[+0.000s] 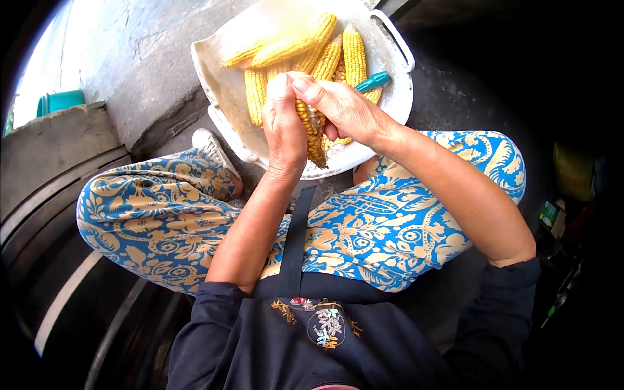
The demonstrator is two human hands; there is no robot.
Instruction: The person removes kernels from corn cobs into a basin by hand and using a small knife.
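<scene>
Both hands are together over a white basin (227, 133) that holds several yellow corn cobs (355, 55). Between them is a corn cob (312, 140), its tip pointing down toward my lap, with a bare, pale strip along its side. My left hand (284, 123) is wrapped round the cob's left side, the thumb on top. My right hand (344, 110) grips it from the right, its thumb touching the left one. A teal-handled tool (372, 82) lies on the cobs just beyond my right hand; its other end is hidden.
The basin has a white handle (398, 40) at its upper right. My patterned knees lie on both sides below it, with a shoe (211, 146) close to its left. A concrete ledge (58, 153) and a green container (62, 101) are at the left.
</scene>
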